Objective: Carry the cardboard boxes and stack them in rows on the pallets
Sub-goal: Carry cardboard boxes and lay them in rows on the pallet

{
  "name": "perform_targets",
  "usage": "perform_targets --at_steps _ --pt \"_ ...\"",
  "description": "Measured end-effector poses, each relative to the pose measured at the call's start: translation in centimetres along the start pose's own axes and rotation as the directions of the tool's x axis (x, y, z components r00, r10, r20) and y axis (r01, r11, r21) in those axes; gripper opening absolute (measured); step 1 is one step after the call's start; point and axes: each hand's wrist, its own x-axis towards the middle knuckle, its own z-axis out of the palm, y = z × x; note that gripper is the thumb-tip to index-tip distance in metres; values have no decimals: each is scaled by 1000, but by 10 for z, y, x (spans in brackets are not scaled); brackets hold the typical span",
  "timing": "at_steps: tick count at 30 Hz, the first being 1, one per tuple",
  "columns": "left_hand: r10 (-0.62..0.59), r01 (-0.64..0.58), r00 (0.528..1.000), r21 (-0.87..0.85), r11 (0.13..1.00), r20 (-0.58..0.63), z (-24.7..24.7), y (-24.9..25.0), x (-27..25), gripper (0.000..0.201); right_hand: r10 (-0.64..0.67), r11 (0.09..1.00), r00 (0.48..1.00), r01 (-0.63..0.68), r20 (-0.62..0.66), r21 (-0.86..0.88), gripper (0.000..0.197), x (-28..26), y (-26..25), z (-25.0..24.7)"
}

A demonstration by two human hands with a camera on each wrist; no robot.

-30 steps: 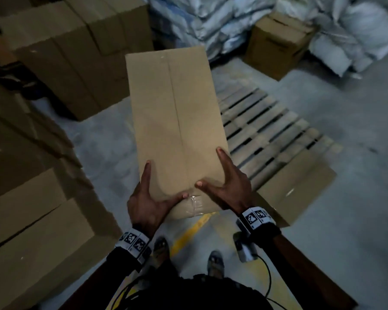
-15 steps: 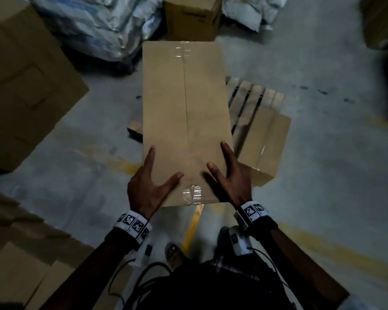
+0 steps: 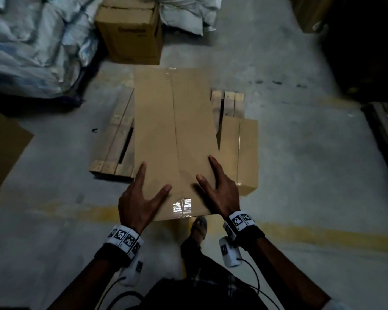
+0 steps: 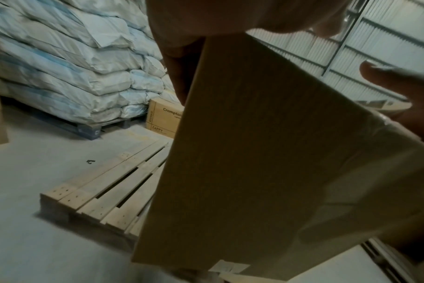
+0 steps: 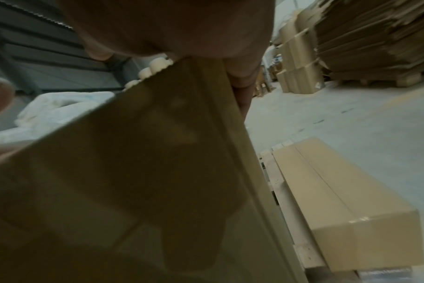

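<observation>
Head view shows a long cardboard box (image 3: 175,139) held above the wooden pallet (image 3: 114,139), its long axis running away from the person and its taped seam facing up; the left hand (image 3: 139,198) and right hand (image 3: 220,193) clamp its near end from either side, thumbs spread over the top face and index fingers along the side edges, the other fingers hidden beneath. A second box (image 3: 239,153) already lies on the pallet's right edge, parallel to the carried one and partly covered by it. Most of the pallet is hidden under the carried box, with only slats at the left and a few board ends at the far right showing. Beyond the pallet stands a printed carton (image 3: 130,32) on the concrete floor (image 3: 311,164), flanked by stacked pale sacks (image 3: 31,45). A yellow floor line (image 3: 76,211) crosses under the near end of the box, beside one sandalled foot (image 3: 198,224). The right-wrist picture is blurred, its lower left filled by the box
</observation>
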Motion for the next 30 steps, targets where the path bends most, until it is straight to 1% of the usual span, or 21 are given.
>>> perform_targets --at_steps 3,6,10,14,15,17,19,23,27,30 --pt "10 -10 1000 14 1000 28 6 8 48 110 12 1000 1000 -12 -6 -2 82 44 -4 0" --pt "-3 2 998 30 1000 59 18 13 88 108 51 999 999 -51 15 -5 83 83 -3 -1" --pt "-13 12 993 8 1000 117 39 18 142 107 96 995 995 -96 -1 -14 84 140 4 4" --pt "-80 80 982 4 997 174 66 10 193 108 135 991 991 -135 2 1 81 186 26 25" --pt "-90 91 977 4 996 192 77 2 207 109 149 989 989 -149 -5 -4 80 199 35 35" --pt "-77 74 974 20 997 214 98 -12 232 112 167 986 986 -167 -26 -25 78 217 50 51" --pt "-84 74 964 51 996 251 124 -38 254 116 211 977 977 -211 -26 -28 78 233 71 74" --pt "-37 5 953 107 994 302 178 -87 291 111 269 961 962 -272 -48 -52 80 259 117 121" --pt "-3 -34 935 99 994 354 224 -125 311 112 309 948 950 -312 -51 -68 82 277 161 158" --pt "-10 -27 921 90 996 390 263 -150 315 110 318 945 946 -321 -63 -55 82 282 198 178"
